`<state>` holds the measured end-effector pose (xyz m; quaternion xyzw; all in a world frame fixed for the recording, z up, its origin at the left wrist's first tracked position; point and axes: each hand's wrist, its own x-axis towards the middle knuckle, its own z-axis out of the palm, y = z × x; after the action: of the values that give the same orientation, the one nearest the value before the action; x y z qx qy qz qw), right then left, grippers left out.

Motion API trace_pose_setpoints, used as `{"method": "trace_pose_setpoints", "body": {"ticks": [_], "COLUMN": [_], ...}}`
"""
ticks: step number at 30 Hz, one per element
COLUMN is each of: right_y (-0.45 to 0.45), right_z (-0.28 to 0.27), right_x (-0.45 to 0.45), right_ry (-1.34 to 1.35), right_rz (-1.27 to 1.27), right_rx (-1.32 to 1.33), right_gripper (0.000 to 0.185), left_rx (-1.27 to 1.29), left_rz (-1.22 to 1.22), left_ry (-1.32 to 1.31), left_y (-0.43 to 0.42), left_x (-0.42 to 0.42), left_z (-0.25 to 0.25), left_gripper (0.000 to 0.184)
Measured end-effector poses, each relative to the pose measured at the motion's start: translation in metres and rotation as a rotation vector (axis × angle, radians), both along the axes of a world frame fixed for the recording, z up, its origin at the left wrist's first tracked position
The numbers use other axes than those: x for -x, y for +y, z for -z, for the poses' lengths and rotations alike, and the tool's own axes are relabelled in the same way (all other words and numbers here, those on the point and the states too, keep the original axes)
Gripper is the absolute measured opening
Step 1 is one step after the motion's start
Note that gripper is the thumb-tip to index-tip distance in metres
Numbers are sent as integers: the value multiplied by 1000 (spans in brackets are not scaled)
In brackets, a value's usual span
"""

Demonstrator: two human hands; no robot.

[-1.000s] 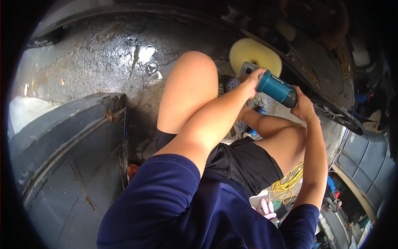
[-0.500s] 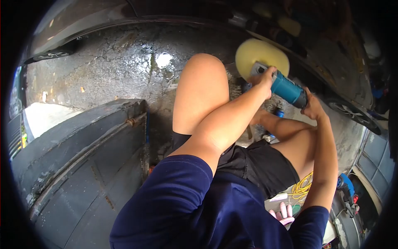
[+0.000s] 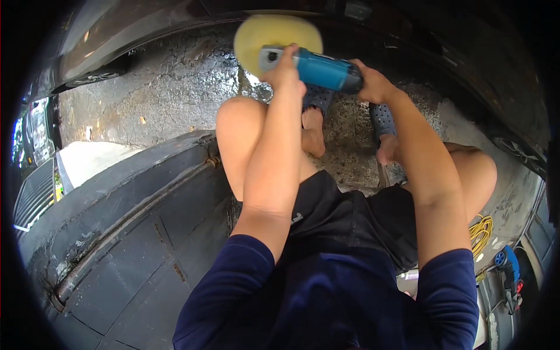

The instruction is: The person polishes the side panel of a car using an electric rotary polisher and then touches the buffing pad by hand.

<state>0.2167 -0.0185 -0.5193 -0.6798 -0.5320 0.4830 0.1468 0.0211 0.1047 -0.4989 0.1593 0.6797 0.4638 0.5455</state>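
Note:
A teal power polisher (image 3: 324, 70) with a round yellow foam pad (image 3: 277, 32) is held across the top middle of the view. My left hand (image 3: 284, 71) wraps round the grey head of the tool, close to the pad. At the dark rear end of the polisher, my right hand (image 3: 374, 84) is closed on the body. The pad is against or very near the lower side of a dark, glossy car body (image 3: 396, 35); exact contact is hard to tell. Its edge looks slightly blurred.
Wet cracked ground (image 3: 169, 87) lies beyond my knees. A grey metal gate (image 3: 146, 233) stands at the left. A yellow cord (image 3: 480, 233) and a blue tool (image 3: 511, 263) are at the lower right. Car wheels show at the far left and right.
Both hands and the polisher have moved left along the car, and the tool lies more level. The view has shifted, and both feet in clogs now show between my knees.

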Motion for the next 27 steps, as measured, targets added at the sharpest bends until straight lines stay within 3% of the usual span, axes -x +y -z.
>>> {"method": "trace_pose_setpoints", "body": {"ticks": [1, 2, 5, 10, 12, 14, 16, 21, 24, 27], "right_y": [7, 13, 14, -23, -54, -84, -115, -180, -220, -248], "right_z": [2, 2, 4, 0, 16, 3, -6, -33, -57, -83], "right_x": [9, 16, 8, -47, -78, -101, -121, -166, -187, -204], "right_ry": [-3, 3, -30, -83, -93, -124, -131, -247, -296, -389], "right_rz": [4, 4, -2, -30, 14, 46, 97, 198, 267, 266], "right_rx": [7, -21, -37, 19, -76, 10, 48, 212, 240, 346], "right_gripper": [98, 101, 105, 100, 102, 101, 102, 108, 108, 105], "left_rx": [39, 74, 136, 270, 338, 315, 334, 467, 536, 607], "left_rz": [-15, 46, 78, 241, 281, 274, 247, 349, 468, 770], "left_ry": [40, 21, 65, -61, -94, -86, -50, -30, -86, -262], "left_y": [5, 2, 6, -11, -40, -70, -95, -147, -175, -196], "left_x": [6, 9, 11, -19, -50, -84, -116, -180, -214, -239], "left_z": [-9, -34, -25, 38, 23, 16, 23, 14, 21, 24], "left_gripper": [124, 139, 139, 128, 125, 122, 101, 100, 86, 59]}}
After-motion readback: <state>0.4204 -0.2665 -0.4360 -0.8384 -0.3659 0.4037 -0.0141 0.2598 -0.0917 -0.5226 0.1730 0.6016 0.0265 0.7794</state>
